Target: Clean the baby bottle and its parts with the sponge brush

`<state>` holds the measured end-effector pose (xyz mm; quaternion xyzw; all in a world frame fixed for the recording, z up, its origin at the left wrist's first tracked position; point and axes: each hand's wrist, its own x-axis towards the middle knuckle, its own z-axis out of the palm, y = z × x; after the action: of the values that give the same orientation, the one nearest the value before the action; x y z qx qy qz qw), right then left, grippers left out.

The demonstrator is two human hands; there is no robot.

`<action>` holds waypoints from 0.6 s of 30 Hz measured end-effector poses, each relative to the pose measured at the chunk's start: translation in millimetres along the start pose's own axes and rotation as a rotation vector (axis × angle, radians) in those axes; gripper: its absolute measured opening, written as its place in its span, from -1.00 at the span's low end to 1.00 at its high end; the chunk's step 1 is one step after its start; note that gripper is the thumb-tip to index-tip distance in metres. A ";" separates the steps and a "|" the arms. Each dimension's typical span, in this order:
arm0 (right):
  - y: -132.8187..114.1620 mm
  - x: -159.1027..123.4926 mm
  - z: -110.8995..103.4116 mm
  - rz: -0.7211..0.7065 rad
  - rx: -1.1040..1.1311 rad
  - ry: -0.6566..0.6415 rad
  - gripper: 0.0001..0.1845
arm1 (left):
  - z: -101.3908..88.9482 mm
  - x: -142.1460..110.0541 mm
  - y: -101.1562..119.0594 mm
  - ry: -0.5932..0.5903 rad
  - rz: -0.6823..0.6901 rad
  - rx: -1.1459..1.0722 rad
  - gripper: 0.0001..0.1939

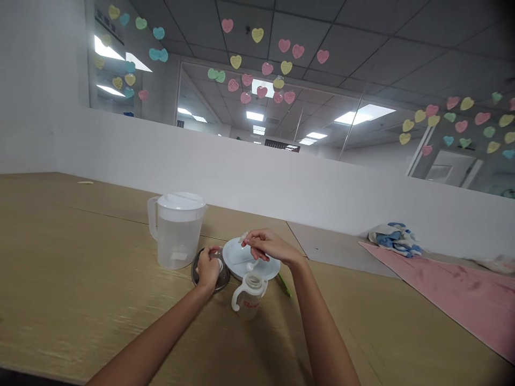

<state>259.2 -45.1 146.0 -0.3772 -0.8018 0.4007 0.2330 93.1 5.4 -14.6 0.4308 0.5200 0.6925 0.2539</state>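
Note:
A baby bottle (250, 303) with a white collar, a curved side handle and red lettering stands upright and uncapped on the table. Over a white plate (236, 252), my right hand (270, 246) is closed in a pinch on a small translucent piece (243, 237), its exact kind unclear. A small white part (252, 265) shows below those fingers, just above the bottle mouth. My left hand (208, 271) is closed at a dark, see-through round dish or lid (222, 281); a white round bit (220, 264) shows beside its fingers, and what it grips is partly hidden.
A lidded translucent pitcher (179, 236) holding clear liquid stands behind my left hand. A green utensil (284, 286) lies partly under the plate. To the right are a pink mat (454, 289) and a crumpled blue-and-white cloth (395, 239). A white wall (241, 171) borders the table's back.

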 end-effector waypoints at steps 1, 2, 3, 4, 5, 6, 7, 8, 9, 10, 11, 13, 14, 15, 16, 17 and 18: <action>2.2 2.0 0.5 0.013 -0.011 -0.003 -0.68 | -0.5 0.2 1.6 0.027 0.008 0.009 -0.68; 4.2 3.8 0.7 0.028 -0.021 -0.008 -0.69 | -1.2 0.2 4.0 0.053 0.025 0.021 -0.67; 6.0 5.0 0.5 0.040 -0.026 -0.019 -0.70 | -2.1 -0.3 7.1 0.078 0.056 0.026 -0.66; 7.4 5.5 0.1 0.049 -0.027 -0.035 -0.71 | -3.0 -1.2 10.6 0.100 0.095 0.028 -0.66; 8.4 5.5 -0.6 0.053 -0.024 -0.056 -0.71 | -4.0 -2.5 14.5 0.115 0.137 0.026 -0.67; 8.9 4.9 -1.5 0.056 -0.017 -0.083 -0.71 | -4.9 -4.2 18.4 0.122 0.175 0.021 -0.68; 8.8 4.0 -2.5 0.059 -0.009 -0.109 -0.71 | -5.7 -6.1 22.3 0.124 0.209 0.017 -0.69; 8.3 2.8 -3.5 0.061 0.000 -0.123 -0.71 | -6.4 -8.1 25.8 0.125 0.239 0.014 -0.70; 7.5 1.5 -4.6 0.059 0.013 -0.117 -0.71 | -6.8 -10.0 28.8 0.125 0.264 0.011 -0.71; 6.3 0.1 -5.5 0.049 0.030 -0.090 -0.71 | -7.1 -11.8 31.3 0.120 0.285 0.009 -0.71; 5.0 -1.1 -6.5 0.032 0.049 -0.047 -0.70 | -7.3 -13.2 33.2 0.112 0.303 0.008 -0.71; 2.5 -3.5 -8.4 -0.010 0.086 0.041 -0.69 | -7.2 -15.2 35.4 0.100 0.324 0.007 -0.72; 1.5 -4.6 -9.3 -0.023 0.095 0.064 -0.68 | -7.1 -15.8 35.8 0.097 0.330 0.007 -0.73; 0.7 -5.5 -10.1 -0.026 0.097 0.067 -0.67 | -6.9 -16.2 36.1 0.094 0.334 0.008 -0.74; 0.2 -6.4 -10.8 -0.021 0.091 0.055 -0.66 | -6.8 -16.5 36.3 0.092 0.337 0.010 -0.76; -0.1 -7.0 -11.2 -0.009 0.080 0.035 -0.65 | -6.8 -16.8 36.6 0.090 0.340 0.011 -0.78; -0.1 -7.4 -11.3 0.005 0.069 0.013 -0.65 | -6.8 -17.1 37.1 0.085 0.341 0.009 -0.81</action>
<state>271.3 -45.6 152.0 -0.3736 -0.7849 0.4263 0.2503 99.4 -24.0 13.9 0.4842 0.4528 0.7408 0.1084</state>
